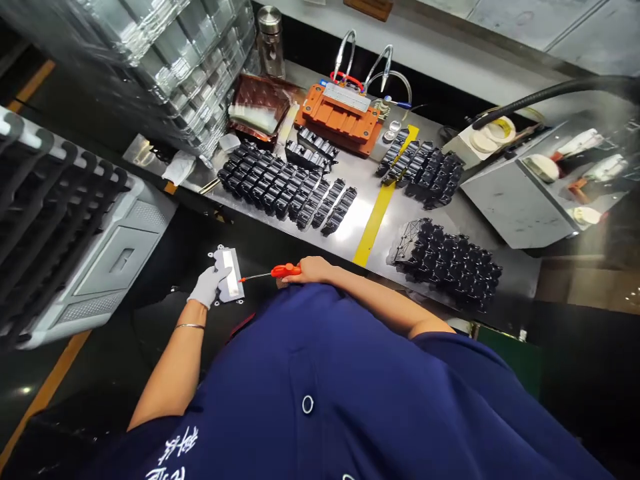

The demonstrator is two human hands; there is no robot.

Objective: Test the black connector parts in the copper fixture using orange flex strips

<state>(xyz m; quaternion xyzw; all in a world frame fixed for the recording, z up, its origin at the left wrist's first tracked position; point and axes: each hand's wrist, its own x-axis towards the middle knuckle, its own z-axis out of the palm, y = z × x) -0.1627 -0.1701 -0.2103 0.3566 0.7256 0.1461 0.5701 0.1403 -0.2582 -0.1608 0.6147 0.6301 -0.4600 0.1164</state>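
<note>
In the head view, my left hand (206, 285), in a pale glove, holds a flat silver metal part (233, 283) with small lugs at its corners. Bare and closed, my right hand (316, 269) grips an orange tool that looks like an air blow gun (285, 270). The thin metal nozzle points left, and its orange tip is at the right edge of the metal part; whether they touch I cannot tell. Both hands are in front of the bench, close to my body. Rows of black ribbed parts (273, 180) lie on the bench beyond them.
An orange fixture (340, 117) with hoses stands at the back of the metal bench (345, 240). More black parts (450, 263) are stacked right of the yellow tape (373, 227). Wrapped stacks (175, 60) and a grey crate (120, 260) stand left; a slanted grey box (520, 193) is right.
</note>
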